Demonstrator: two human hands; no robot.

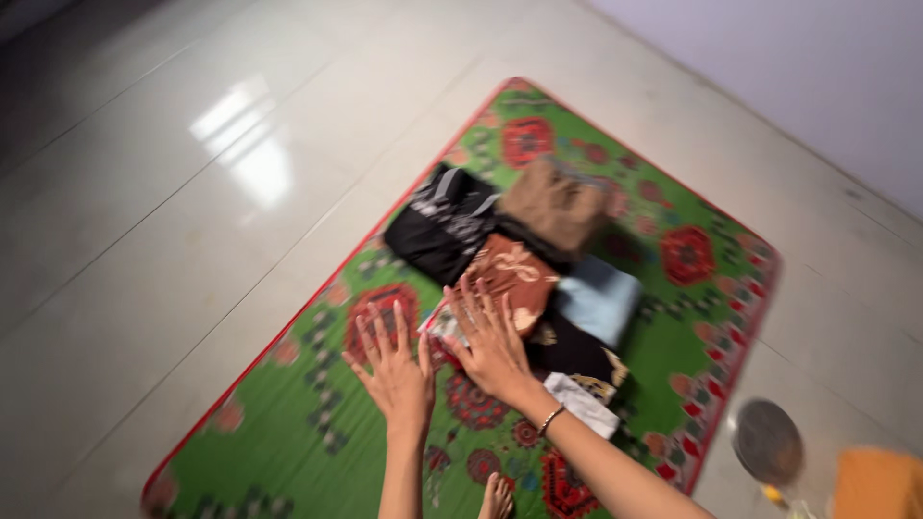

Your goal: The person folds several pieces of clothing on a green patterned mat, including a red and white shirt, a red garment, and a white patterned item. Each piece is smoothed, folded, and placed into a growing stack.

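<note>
On the green woven floor mat with red flower patterns (288, 432), the left hand (396, 370) lies flat, fingers spread, gripping nothing. Just beside it the right hand (490, 341) – fingers also spread – presses on a small folded white-and-red cloth (440, 329), beside folded rust, black, brown and pale-blue garments.

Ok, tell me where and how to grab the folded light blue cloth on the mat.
Take the light blue cloth by its free right-hand edge, coming in from the right over the green mat. It lies flat and folded, with the rust patterned piece and a dark piece crowding its left and near sides. The picture is blurred, so the exact fold line cannot be told.
</note>
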